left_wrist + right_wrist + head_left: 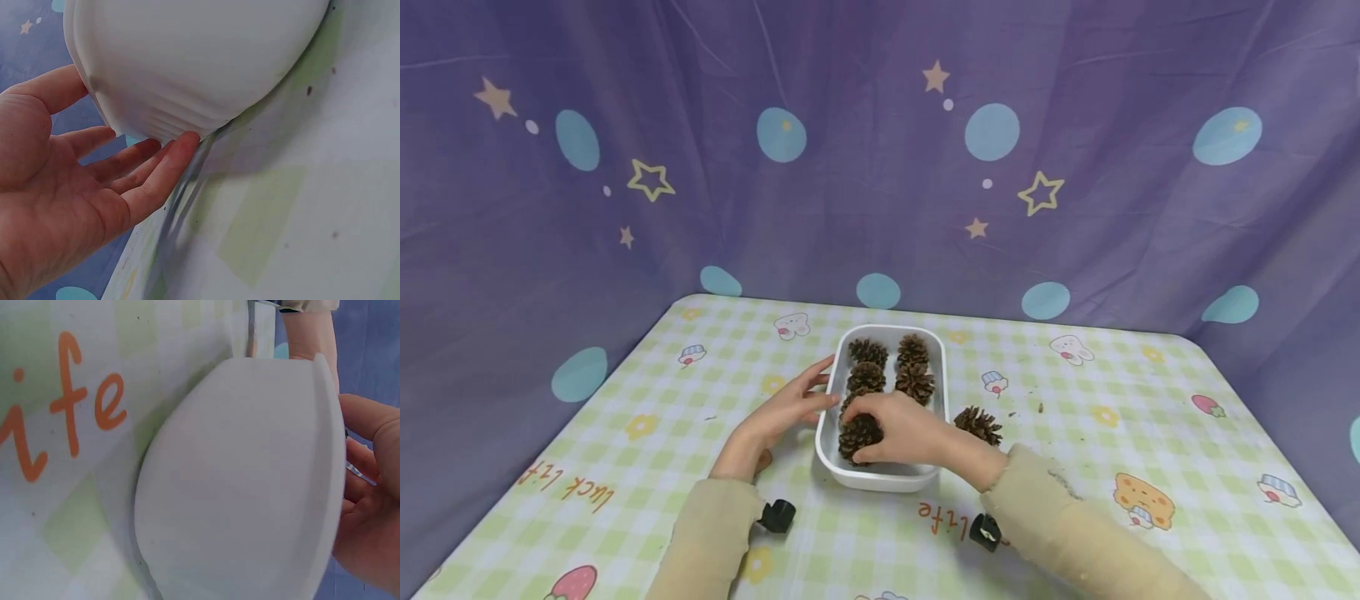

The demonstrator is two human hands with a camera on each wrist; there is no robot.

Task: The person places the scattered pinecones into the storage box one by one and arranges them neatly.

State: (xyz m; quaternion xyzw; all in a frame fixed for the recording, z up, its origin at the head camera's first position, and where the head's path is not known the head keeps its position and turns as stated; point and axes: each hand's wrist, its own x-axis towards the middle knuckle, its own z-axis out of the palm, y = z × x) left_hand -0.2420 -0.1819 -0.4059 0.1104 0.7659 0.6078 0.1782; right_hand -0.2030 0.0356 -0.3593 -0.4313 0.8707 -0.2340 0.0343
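Note:
A white rectangular container (882,481) stands on the table with several brown pine cones inside, in two rows. My right hand (904,427) reaches over its near right rim and grips a pine cone (858,438) at the near left end. In the right wrist view the container wall (237,475) hides that pine cone and part of the hand (378,487). At the container's left side, my left hand (786,410) holds it, the thumb over the rim and the fingers against the outer wall (187,69). The thumb tip is hidden in the left wrist view.
One loose pine cone (978,425) lies just right of the container, near my right forearm. Small dark flakes (1041,407) are scattered beyond it. A checked, printed cloth (685,433) covers the table, and a purple curtain (880,192) hangs behind.

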